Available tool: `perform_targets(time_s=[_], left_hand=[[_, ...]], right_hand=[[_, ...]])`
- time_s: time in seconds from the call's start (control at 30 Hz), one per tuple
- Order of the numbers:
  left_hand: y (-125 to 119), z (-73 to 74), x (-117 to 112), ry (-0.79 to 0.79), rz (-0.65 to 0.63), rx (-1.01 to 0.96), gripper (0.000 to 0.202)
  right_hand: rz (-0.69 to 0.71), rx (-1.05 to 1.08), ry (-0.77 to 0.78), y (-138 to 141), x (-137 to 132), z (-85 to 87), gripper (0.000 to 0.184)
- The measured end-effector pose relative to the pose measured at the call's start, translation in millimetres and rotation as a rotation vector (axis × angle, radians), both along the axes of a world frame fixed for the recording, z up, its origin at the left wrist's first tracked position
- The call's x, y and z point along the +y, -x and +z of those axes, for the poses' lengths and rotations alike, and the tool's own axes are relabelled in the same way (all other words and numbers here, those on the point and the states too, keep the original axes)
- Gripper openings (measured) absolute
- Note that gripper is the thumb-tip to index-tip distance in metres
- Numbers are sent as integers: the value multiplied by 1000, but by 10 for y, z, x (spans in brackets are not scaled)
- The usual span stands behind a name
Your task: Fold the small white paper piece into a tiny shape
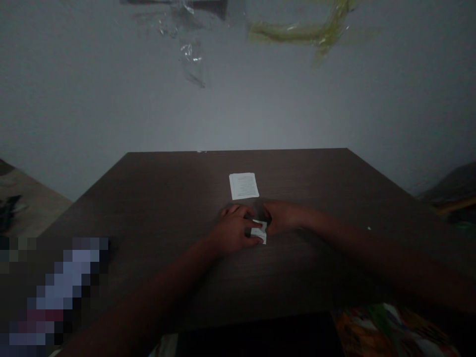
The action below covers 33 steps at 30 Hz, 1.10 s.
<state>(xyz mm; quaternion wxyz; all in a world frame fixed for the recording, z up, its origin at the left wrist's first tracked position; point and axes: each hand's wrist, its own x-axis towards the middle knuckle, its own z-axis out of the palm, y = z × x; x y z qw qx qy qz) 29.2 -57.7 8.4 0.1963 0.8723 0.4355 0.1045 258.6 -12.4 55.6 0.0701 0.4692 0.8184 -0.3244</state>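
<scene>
Paper (259, 232), a small white piece with faint lines of print, lies on the dark wood-grain table (178, 183), between the two hands and partly covered by them. Its right edge looks uneven, and the print is too small and dim to read. The left hand (235, 229) is spread, its thumb and a finger laid across the paper without closing around it. The right hand (277, 215) bends its fingers down at the paper's right edge; whether they pinch it is impossible to make out. Just beyond the hands, a stack (244, 186) of white printed sheets rests on the table, its left edges slightly staggered. Behind the table stands a grey wall (241, 109).
</scene>
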Motion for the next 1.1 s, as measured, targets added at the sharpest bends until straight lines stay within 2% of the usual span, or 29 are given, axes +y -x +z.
perform_targets(time_s=[0.07, 0.17, 0.27, 0.37, 0.43, 0.53, 0.67, 0.93, 1.1], left_hand=[[2, -10, 8, 7, 4, -2, 41], [-1, 0, 8, 16, 4, -6, 42], [-13, 35, -9, 16, -1, -10, 39], [-28, 64, -26, 27, 8, -5, 38], [-36, 65, -29, 32, 18, 2, 37], [-33, 41, -21, 29, 29, 10, 39], [-17, 10, -7, 24, 27, 1, 43], [-30, 68, -22, 38, 18, 7, 39], [-28, 46, -15, 38, 30, 6, 43]], right_hand=[[3, 81, -10, -24, 110, 13, 44], [10, 133, 21, -35, 155, 41, 43], [47, 116, 37, -2, 14, 46, 34], [70, 46, -41, 38, -148, 17, 35], [75, 18, -20, 36, -166, -2, 33], [-14, -39, -13, -18, -40, -1, 35], [-67, 40, -40, -96, 147, 33, 34], [7, -5, -26, -58, -78, -25, 36], [-72, 34, -48, -77, 72, -39, 35]])
